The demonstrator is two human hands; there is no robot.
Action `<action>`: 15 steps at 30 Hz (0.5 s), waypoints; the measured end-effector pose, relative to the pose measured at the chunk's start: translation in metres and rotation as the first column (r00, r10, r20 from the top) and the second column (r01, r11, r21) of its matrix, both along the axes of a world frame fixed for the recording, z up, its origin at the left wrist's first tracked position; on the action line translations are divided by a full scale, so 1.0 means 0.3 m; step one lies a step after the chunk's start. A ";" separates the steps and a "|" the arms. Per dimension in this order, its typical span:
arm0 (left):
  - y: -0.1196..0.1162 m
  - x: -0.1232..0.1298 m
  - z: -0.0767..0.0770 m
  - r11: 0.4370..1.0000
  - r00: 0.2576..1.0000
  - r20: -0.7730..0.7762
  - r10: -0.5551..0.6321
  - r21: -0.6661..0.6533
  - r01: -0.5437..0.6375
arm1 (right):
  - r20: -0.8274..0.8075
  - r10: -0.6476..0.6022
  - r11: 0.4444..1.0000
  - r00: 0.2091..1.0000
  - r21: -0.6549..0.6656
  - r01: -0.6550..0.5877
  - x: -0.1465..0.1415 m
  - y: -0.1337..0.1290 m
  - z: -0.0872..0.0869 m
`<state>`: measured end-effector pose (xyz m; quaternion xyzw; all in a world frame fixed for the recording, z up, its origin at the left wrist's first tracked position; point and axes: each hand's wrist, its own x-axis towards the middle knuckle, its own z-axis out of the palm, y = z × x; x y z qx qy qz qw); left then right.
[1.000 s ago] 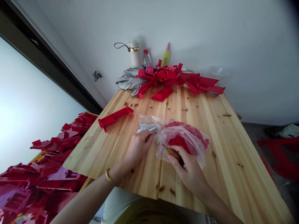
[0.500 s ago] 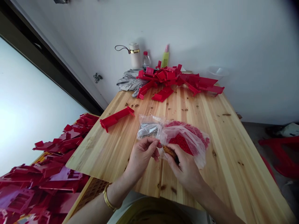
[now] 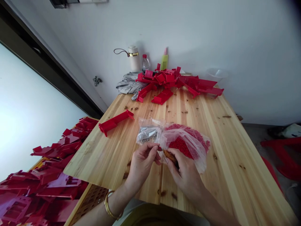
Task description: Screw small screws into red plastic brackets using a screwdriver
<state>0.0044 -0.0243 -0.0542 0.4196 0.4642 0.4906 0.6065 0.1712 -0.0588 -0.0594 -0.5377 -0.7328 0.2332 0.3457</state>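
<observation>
My left hand (image 3: 143,163) is closed, pinching a small red plastic part (image 3: 160,148) between thumb and forefinger. In my right hand (image 3: 188,172) is a screwdriver (image 3: 171,158) with a brown handle, its thin metal tip pointing left at the red part. Whether the tip touches the part I cannot tell. Just beyond my hands lie two clear plastic bags. One bag (image 3: 148,133) holds small silvery metal pieces, too fine to name; the other bag (image 3: 199,153), wide open, holds many tiny red pieces (image 3: 180,146).
A long red plastic bracket (image 3: 116,121) lies at the table's left. More red brackets (image 3: 166,78) are heaped at the back, near a grey cloth (image 3: 129,83), a white flask (image 3: 134,59) and a small bottle (image 3: 145,63). A crate of red parts (image 3: 54,175) stands lower left.
The view has tilted slightly, so the whole scene sits a little lower. Both hands keep nearly the same pose, with the tool tip still at the small red part.
</observation>
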 end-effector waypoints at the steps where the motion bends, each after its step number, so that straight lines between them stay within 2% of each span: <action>1: 0.000 0.000 -0.001 1.000 1.000 0.000 -0.002 0.001 0.002 | -0.005 0.010 1.000 1.000 0.019 -0.009 0.000 0.001 -0.002; 4: -0.002 -0.003 0.000 0.999 0.997 0.056 -0.045 -0.021 0.046 | -0.087 0.033 0.999 0.996 0.031 -0.030 0.000 0.003 -0.001; 7: 0.020 -0.011 0.029 0.989 0.989 0.042 -0.145 0.023 0.144 | -0.223 0.010 0.999 0.975 -0.038 -0.019 0.004 0.005 0.010; 8: 0.044 -0.017 0.048 0.978 0.982 -0.028 -0.189 0.085 0.190 | -0.269 -0.017 0.998 0.963 -0.059 0.001 0.008 0.006 0.012; 10: 0.135 -0.032 0.098 0.916 0.931 -0.310 -0.191 0.286 0.283 | -0.354 -0.075 0.995 0.932 -0.086 0.048 0.017 0.008 0.011; 11: 0.204 -0.039 0.127 0.854 0.867 -0.484 -0.116 0.398 0.336 | -0.391 -0.101 0.993 0.915 -0.095 0.070 0.022 0.010 0.007; 13: 0.385 -0.051 0.181 0.709 0.655 -0.737 0.170 0.553 0.437 | -0.436 -0.135 0.990 0.890 -0.104 0.099 0.028 0.014 -0.007; 14: 0.489 -0.053 0.204 0.674 0.533 -0.803 0.267 0.550 0.493 | -0.445 -0.143 0.989 0.884 -0.103 0.108 0.027 0.016 -0.015; 15: 0.595 -0.052 0.222 0.681 0.414 -0.851 0.323 0.512 0.523 | -0.447 -0.145 0.989 0.883 -0.097 0.114 0.025 0.018 -0.025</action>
